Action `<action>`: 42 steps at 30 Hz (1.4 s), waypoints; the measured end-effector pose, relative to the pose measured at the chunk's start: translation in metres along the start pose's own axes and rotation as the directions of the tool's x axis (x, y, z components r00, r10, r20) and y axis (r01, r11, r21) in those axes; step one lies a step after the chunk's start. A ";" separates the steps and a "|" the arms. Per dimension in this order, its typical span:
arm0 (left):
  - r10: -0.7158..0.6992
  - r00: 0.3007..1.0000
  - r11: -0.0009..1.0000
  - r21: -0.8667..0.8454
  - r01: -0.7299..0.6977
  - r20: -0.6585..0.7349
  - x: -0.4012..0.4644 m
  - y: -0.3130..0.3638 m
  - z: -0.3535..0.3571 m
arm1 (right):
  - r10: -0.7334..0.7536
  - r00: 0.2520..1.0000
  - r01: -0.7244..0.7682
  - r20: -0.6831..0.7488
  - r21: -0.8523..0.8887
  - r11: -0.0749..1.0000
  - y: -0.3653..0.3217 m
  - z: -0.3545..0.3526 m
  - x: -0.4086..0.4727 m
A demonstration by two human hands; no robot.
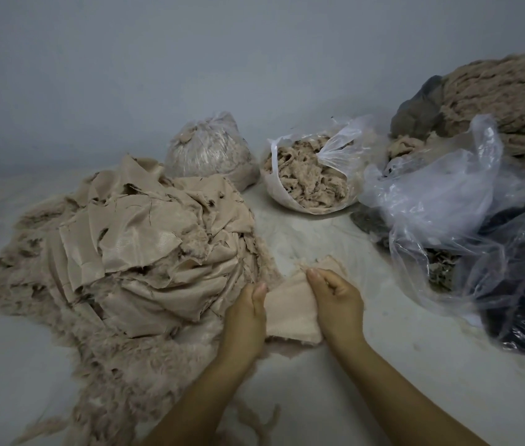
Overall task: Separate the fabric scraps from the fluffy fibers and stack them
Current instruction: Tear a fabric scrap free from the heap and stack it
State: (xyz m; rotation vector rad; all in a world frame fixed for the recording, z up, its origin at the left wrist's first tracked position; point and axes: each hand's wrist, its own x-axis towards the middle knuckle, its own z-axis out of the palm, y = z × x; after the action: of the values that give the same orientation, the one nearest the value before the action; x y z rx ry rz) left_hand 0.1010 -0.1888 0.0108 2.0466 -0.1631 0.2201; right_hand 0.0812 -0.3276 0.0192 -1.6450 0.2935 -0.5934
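A beige fabric scrap (290, 312) with fluffy fibers along its edges lies on the white surface between my hands. My left hand (248, 312) grips its left edge, fingers curled round the cloth. My right hand (335, 300) pinches its upper right part, fingers curled. To the left rises a big heap of beige fabric scraps (145, 249), lying on a spread of fluffy fiber (119, 375).
An open plastic bag of beige fluff (309, 175) stands behind, a tied bag (209, 149) beside it. Crumpled clear bags (448, 194) with dark material lie at right. A large fluffy mound (512, 101) sits at the far right. A grey wall (158, 59) closes the back.
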 end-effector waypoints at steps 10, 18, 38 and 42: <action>0.035 0.990 0.970 0.234 -0.066 0.134 0.049 0.021 0.029 | 0.047 0.998 -0.058 -0.049 -0.255 0.965 0.009 -0.018 0.060; -0.064 0.981 0.937 0.348 -0.003 0.181 0.066 0.014 0.073 | -0.228 0.950 0.311 0.215 -0.552 0.774 0.018 -0.006 0.050; 0.286 0.922 0.788 0.482 -0.382 0.262 0.015 -0.026 -0.028 | -0.207 0.917 0.387 0.340 -0.641 0.663 0.029 0.004 0.024; 0.066 0.988 0.808 0.574 -0.133 0.136 0.013 -0.037 -0.051 | -0.142 0.851 0.394 0.505 -0.436 0.809 0.015 0.034 -0.013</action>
State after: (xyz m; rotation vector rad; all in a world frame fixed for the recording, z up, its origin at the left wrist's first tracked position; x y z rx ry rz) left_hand 0.1170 -0.1265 0.0052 2.6732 -0.3027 0.2433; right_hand 0.0913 -0.2946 -0.0005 -2.3357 -0.1568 -0.3321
